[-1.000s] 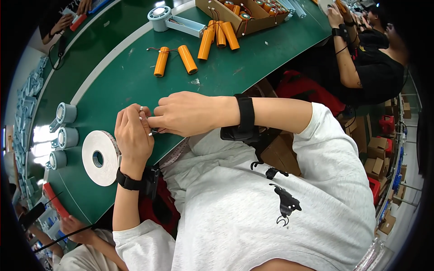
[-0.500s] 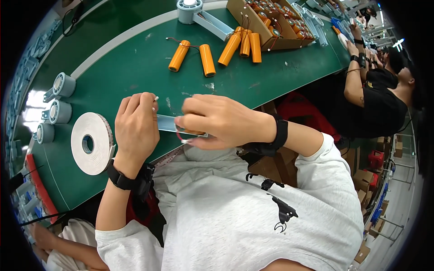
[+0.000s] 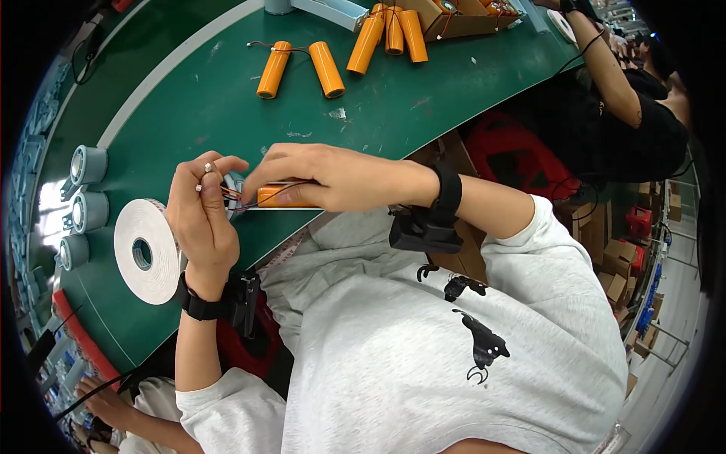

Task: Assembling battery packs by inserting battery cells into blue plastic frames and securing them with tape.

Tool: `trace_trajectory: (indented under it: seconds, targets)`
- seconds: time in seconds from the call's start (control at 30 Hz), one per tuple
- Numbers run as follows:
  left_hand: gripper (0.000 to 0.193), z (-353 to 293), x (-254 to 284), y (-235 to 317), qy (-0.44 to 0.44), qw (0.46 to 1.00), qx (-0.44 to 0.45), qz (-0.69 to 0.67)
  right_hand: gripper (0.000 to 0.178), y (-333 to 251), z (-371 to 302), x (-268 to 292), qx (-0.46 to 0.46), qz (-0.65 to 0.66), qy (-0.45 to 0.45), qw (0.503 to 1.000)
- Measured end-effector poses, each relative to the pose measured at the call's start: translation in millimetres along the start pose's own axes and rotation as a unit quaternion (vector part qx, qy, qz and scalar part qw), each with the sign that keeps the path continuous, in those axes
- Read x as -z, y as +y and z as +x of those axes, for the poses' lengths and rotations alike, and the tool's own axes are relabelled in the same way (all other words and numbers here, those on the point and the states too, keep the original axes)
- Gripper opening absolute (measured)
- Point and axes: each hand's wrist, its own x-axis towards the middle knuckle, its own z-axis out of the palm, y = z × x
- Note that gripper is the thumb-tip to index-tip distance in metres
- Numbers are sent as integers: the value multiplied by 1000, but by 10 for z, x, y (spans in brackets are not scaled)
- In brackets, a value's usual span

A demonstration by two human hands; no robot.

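Observation:
An orange cylindrical battery (image 3: 274,195) lies in the trough of a light-blue plastic housing (image 3: 236,181) near the table's front edge. Over it is my right hand (image 3: 321,175), closed, with the thumb against the battery and the fingertips near the wires. My left hand (image 3: 200,219) is closed beside the housing's left end. Between its thumb and fingers come thin wires with small white connectors (image 3: 208,168). A dark wire runs along the battery under my right hand. My hands hide much of the housing.
A roll of white tape (image 3: 128,250) is left of my left hand, below several light-blue round-headed parts (image 3: 89,210). Loose orange batteries (image 3: 327,69) lie farther back, near a cardboard box (image 3: 461,24) of batteries and another housing (image 3: 333,11). A co-worker's arm (image 3: 605,72) is at the right.
My right hand has moved left along the housing, and more of the orange battery shows. My left hand has turned, bringing wires and white connectors into view. The view has shifted.

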Motion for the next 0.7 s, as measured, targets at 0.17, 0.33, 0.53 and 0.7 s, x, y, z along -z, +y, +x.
trace_trajectory:
  seconds: [0.17, 0.33, 0.53, 0.7]
  targets:
    - [6, 90, 23, 34, 11, 978, -167, 121, 34, -205, -30, -55, -122, 91, 5, 988]
    - [13, 352, 197, 304, 5, 949, -269, 164, 30, -249, 80, -27, -133, 81, 14, 988]
    - [19, 1042, 459, 391, -35, 901, -356, 245, 17, -366, 436, 328, -61, 81, 142, 985]
    - [15, 2184, 974, -549, -4, 953, -110, 281, 16, -234, 344, 791, -238, -313, 312, 865]
